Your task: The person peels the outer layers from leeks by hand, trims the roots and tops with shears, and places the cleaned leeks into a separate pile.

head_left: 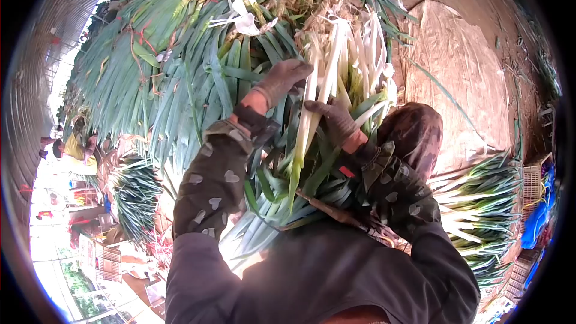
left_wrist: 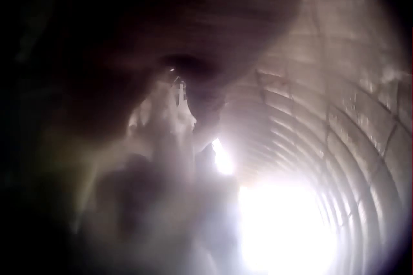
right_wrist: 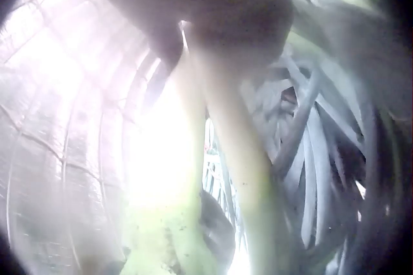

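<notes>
In the head view, long white-stalked green onions (head_left: pixel 324 78) stand roots-up before the person, their leaves hanging toward the lap. The gloved right hand (head_left: pixel 338 121) grips stalks low on their white part, its thumb across them. Two pale stalks (right_wrist: pixel 235 133) run out from under that hand in the right wrist view. Higher up, the gloved left hand (head_left: pixel 282 81) has curled fingers, their tips pinching at the left edge of the front stalk. The left wrist view is dark and blurred, with a pale patch (left_wrist: pixel 164 120) below the hand.
A large heap of green onions (head_left: pixel 150 66) lies at the left and back, some tied with string. Brown sheeting (head_left: pixel 456 78) covers the ground at right. More green onions (head_left: pixel 480 210) lie right of the knee (head_left: pixel 414 135), near crates (head_left: pixel 531 189). A stick-like handle (head_left: pixel 330 209) crosses the lap.
</notes>
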Action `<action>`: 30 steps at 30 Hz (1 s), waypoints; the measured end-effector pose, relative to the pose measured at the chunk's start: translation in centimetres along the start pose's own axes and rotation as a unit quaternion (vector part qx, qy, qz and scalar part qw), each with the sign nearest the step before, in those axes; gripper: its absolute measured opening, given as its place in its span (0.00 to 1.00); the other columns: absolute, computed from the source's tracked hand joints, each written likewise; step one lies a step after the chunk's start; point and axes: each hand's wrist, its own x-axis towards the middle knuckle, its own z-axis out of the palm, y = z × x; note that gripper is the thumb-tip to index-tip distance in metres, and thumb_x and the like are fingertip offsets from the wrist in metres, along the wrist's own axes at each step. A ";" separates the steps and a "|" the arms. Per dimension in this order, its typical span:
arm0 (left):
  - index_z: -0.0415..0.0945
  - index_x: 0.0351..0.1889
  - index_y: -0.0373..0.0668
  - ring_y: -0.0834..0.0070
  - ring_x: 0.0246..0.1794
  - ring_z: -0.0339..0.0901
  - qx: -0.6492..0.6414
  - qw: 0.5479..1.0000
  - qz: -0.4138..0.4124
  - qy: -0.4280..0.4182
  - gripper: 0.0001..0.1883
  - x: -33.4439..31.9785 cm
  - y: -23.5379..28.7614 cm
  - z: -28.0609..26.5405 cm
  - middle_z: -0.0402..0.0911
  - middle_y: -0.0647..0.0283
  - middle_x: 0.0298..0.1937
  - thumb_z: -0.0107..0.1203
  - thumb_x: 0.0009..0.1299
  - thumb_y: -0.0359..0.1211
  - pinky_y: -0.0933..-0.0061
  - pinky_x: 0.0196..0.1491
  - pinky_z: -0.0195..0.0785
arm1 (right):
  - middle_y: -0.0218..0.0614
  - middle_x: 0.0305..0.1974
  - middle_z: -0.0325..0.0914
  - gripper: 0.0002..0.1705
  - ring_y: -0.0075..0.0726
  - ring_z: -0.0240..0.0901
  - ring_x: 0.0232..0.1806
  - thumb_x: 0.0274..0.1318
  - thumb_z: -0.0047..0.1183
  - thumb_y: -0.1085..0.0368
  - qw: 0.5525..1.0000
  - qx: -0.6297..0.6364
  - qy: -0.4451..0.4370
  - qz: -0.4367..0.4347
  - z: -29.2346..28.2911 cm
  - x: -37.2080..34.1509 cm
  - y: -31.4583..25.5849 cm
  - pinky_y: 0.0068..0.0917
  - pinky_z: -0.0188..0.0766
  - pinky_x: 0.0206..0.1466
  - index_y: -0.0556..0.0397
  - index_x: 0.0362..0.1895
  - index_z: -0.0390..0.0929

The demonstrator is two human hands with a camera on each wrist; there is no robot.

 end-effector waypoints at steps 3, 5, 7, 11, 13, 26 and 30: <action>0.81 0.43 0.38 0.85 0.24 0.72 -0.047 0.999 0.010 -0.010 0.12 3.3 -1.0 0.6 0.78 0.72 0.28 0.60 0.69 0.37 0.82 0.29 0.65 | 0.38 0.38 0.81 0.21 0.32 0.79 0.36 0.51 0.66 0.69 1.000 0.004 -0.018 0.014 -0.4 -0.3 -0.1 0.30 0.76 0.42 0.65 0.48 0.76; 0.81 0.44 0.37 0.84 0.24 0.73 -0.090 0.996 0.011 -0.003 0.11 3.7 -1.5 0.7 0.79 0.71 0.29 0.58 0.69 0.34 0.80 0.29 0.67 | 0.37 0.39 0.81 0.22 0.31 0.79 0.37 0.51 0.66 0.69 1.000 -0.005 -0.014 0.017 -0.9 -0.3 0.0 0.29 0.76 0.43 0.65 0.49 0.76; 0.80 0.45 0.36 0.83 0.24 0.74 -0.133 0.991 0.014 0.000 0.11 4.2 -2.1 0.6 0.79 0.70 0.29 0.57 0.69 0.31 0.80 0.29 0.68 | 0.37 0.39 0.80 0.22 0.31 0.78 0.37 0.52 0.66 0.68 1.000 -0.001 -0.020 0.007 -0.9 -0.3 -0.1 0.29 0.76 0.43 0.65 0.49 0.76; 0.80 0.44 0.34 0.81 0.24 0.75 -0.190 0.981 0.025 0.018 0.11 4.1 -2.6 0.7 0.80 0.68 0.30 0.53 0.67 0.28 0.81 0.29 0.70 | 0.35 0.38 0.80 0.21 0.29 0.78 0.36 0.53 0.65 0.67 0.999 0.029 -0.027 -0.019 -0.9 -0.6 0.4 0.28 0.76 0.42 0.65 0.48 0.76; 0.80 0.43 0.34 0.81 0.23 0.73 -0.159 0.985 0.041 0.059 0.11 3.7 -1.3 0.8 0.79 0.69 0.29 0.52 0.66 0.27 0.80 0.27 0.68 | 0.33 0.37 0.79 0.18 0.28 0.76 0.34 0.54 0.63 0.67 0.999 -0.026 0.039 -0.024 -1.1 0.2 1.1 0.27 0.74 0.39 0.65 0.46 0.77; 0.77 0.43 0.42 0.63 0.23 0.80 0.548 0.781 0.197 0.225 0.13 -0.6 2.7 2.2 0.81 0.58 0.23 0.57 0.61 0.34 0.56 0.21 0.67 | 0.26 0.28 0.74 0.13 0.25 0.70 0.27 0.62 0.59 0.58 0.985 -0.080 0.087 -0.130 -1.9 1.6 1.0 0.24 0.68 0.30 0.55 0.40 0.76; 0.78 0.46 0.48 0.58 0.26 0.80 0.600 0.750 0.217 0.175 0.13 -1.4 3.5 4.7 0.80 0.58 0.25 0.52 0.64 0.36 0.57 0.29 0.71 | 0.27 0.31 0.75 0.12 0.27 0.73 0.32 0.61 0.60 0.59 0.993 -0.008 0.048 -0.111 -0.5 0.6 0.4 0.26 0.70 0.36 0.54 0.40 0.76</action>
